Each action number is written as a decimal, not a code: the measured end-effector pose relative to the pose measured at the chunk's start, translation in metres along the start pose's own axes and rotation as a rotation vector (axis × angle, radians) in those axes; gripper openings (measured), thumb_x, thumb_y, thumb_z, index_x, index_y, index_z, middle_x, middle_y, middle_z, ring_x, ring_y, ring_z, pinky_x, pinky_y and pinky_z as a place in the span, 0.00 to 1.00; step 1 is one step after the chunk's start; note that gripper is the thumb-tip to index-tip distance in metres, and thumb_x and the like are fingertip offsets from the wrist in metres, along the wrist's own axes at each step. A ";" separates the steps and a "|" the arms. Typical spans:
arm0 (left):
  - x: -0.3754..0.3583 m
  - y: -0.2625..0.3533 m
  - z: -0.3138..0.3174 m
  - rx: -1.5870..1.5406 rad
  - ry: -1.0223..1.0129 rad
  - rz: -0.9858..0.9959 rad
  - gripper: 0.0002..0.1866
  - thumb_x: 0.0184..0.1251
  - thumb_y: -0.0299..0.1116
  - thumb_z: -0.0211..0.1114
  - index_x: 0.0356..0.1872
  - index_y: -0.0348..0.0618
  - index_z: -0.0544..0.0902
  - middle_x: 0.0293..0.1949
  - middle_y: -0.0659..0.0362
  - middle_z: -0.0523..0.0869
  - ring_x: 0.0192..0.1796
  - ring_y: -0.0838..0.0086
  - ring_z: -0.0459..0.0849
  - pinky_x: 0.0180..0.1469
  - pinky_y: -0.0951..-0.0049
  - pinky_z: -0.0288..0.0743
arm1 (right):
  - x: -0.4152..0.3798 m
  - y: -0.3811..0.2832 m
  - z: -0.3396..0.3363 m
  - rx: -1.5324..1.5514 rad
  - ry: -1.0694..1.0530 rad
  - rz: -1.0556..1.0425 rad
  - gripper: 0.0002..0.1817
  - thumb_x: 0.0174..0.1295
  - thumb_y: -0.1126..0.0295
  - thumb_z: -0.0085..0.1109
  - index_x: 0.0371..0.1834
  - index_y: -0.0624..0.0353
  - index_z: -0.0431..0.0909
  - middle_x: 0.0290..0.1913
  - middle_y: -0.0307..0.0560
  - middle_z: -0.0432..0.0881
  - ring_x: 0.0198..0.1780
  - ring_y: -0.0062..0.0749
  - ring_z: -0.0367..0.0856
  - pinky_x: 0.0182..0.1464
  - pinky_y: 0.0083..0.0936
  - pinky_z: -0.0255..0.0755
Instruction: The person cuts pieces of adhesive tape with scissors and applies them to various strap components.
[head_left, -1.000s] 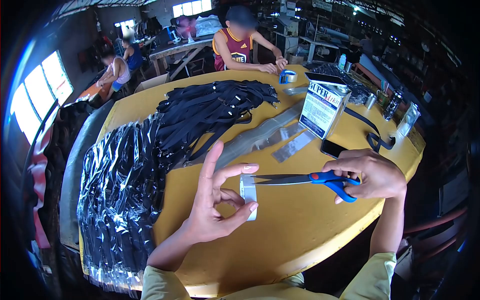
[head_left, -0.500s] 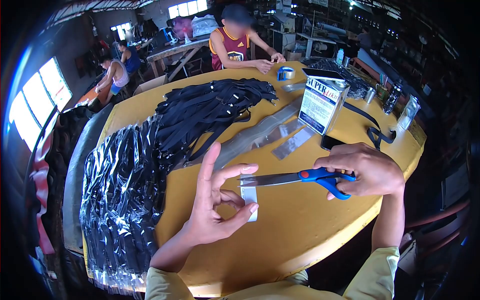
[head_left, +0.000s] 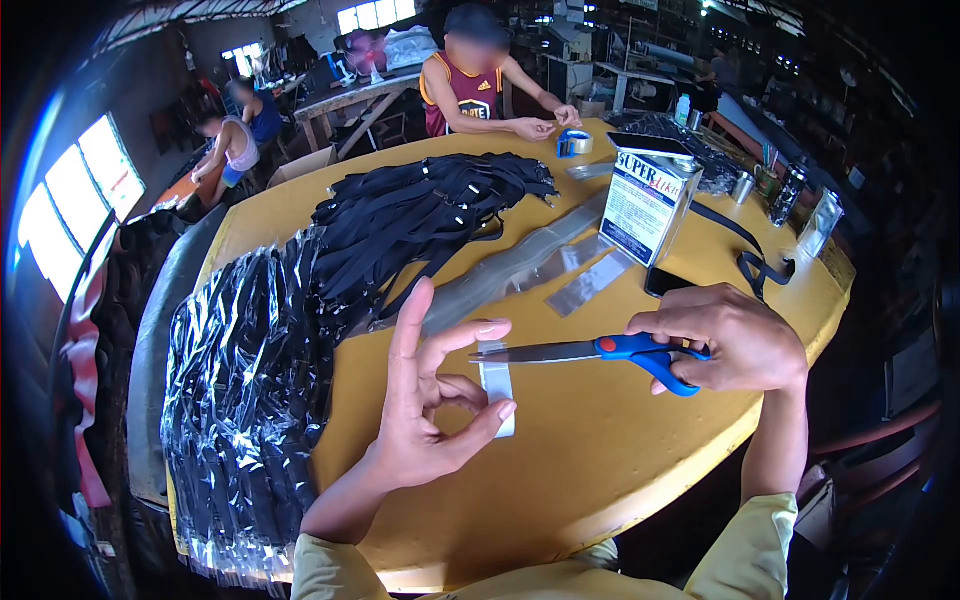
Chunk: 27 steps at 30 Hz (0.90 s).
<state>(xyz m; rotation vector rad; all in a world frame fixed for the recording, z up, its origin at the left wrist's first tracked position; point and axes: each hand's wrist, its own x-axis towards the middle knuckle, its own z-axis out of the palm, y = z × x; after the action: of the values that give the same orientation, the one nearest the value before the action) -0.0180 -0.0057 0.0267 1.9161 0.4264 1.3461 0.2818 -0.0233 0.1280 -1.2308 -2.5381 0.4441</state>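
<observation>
In the head view my left hand (head_left: 430, 400) grips a narrow white strip (head_left: 497, 385) at its edge with the thumb, the index finger curled over its top and another finger raised. The strip hangs upright above the yellow table. My right hand (head_left: 725, 335) has its fingers through the blue handles of a pair of scissors (head_left: 650, 352). Their blades point left, look nearly together, and cross the upper end of the strip just under my left fingertip.
A heap of black straps (head_left: 430, 200) and plastic-wrapped black bundles (head_left: 245, 400) cover the table's left side. A cement can (head_left: 640, 205) carries a phone (head_left: 650, 147); clear plastic strips (head_left: 590, 282) lie beside it. Across the yellow table (head_left: 600, 470), a person (head_left: 475, 85) works near a tape roll (head_left: 574, 143).
The scissor blades have come closer together at the strip's upper end. Both hands have shifted very slightly in view, and the person opposite has moved their hands a little.
</observation>
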 end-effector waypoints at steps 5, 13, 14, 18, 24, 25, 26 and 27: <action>0.001 0.000 -0.002 0.011 0.011 -0.012 0.59 0.57 0.09 0.66 0.79 0.49 0.32 0.69 0.39 0.67 0.48 0.70 0.87 0.37 0.80 0.84 | -0.001 0.011 0.009 0.000 0.066 -0.044 0.27 0.43 0.79 0.72 0.52 0.59 0.84 0.32 0.43 0.81 0.30 0.29 0.82 0.30 0.23 0.76; 0.000 -0.006 -0.009 0.207 0.048 0.137 0.59 0.57 0.09 0.66 0.79 0.50 0.33 0.73 0.35 0.60 0.43 0.71 0.87 0.35 0.80 0.81 | 0.006 0.035 0.066 0.078 -0.028 0.284 0.17 0.50 0.64 0.73 0.39 0.56 0.77 0.32 0.47 0.86 0.35 0.39 0.86 0.36 0.33 0.76; -0.001 -0.008 -0.010 0.242 -0.004 0.152 0.61 0.56 0.09 0.66 0.79 0.51 0.31 0.73 0.33 0.59 0.47 0.68 0.87 0.37 0.79 0.83 | 0.007 0.046 0.092 -0.039 0.008 0.255 0.18 0.48 0.60 0.76 0.37 0.53 0.78 0.30 0.45 0.85 0.35 0.35 0.86 0.37 0.33 0.77; 0.000 -0.011 -0.008 0.368 -0.092 0.217 0.63 0.56 0.10 0.68 0.79 0.54 0.29 0.72 0.29 0.58 0.53 0.62 0.86 0.38 0.78 0.83 | 0.013 0.064 0.160 -0.112 -0.183 0.321 0.14 0.49 0.60 0.70 0.34 0.52 0.77 0.35 0.45 0.81 0.40 0.44 0.83 0.42 0.38 0.75; -0.001 -0.014 -0.005 0.458 -0.118 0.268 0.62 0.57 0.10 0.68 0.79 0.56 0.29 0.71 0.28 0.59 0.50 0.62 0.87 0.35 0.78 0.83 | 0.027 0.055 0.156 0.219 0.074 0.182 0.11 0.59 0.64 0.67 0.42 0.53 0.81 0.37 0.45 0.79 0.39 0.34 0.82 0.42 0.30 0.75; -0.003 -0.015 -0.005 0.473 -0.131 0.267 0.62 0.57 0.11 0.68 0.79 0.57 0.29 0.71 0.28 0.60 0.50 0.62 0.88 0.35 0.78 0.83 | 0.038 0.038 0.148 0.425 0.256 0.161 0.10 0.63 0.65 0.65 0.45 0.54 0.82 0.38 0.44 0.80 0.38 0.28 0.82 0.42 0.26 0.75; -0.004 -0.016 -0.005 0.486 -0.146 0.263 0.62 0.57 0.11 0.68 0.79 0.57 0.29 0.71 0.28 0.60 0.49 0.62 0.88 0.34 0.78 0.83 | 0.043 0.021 0.142 0.703 0.343 0.146 0.12 0.66 0.66 0.64 0.49 0.57 0.79 0.39 0.43 0.81 0.39 0.25 0.82 0.42 0.24 0.75; -0.003 -0.017 -0.002 0.484 -0.154 0.263 0.62 0.57 0.11 0.68 0.79 0.57 0.29 0.71 0.28 0.60 0.49 0.62 0.88 0.34 0.78 0.83 | 0.047 0.005 0.138 0.983 0.431 0.126 0.13 0.69 0.66 0.62 0.52 0.59 0.77 0.41 0.43 0.83 0.40 0.22 0.82 0.43 0.21 0.75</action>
<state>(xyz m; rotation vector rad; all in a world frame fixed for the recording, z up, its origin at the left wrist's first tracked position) -0.0191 0.0047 0.0123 2.5301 0.4657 1.3284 0.2044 -0.0039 0.0057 -0.9305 -1.5228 1.1272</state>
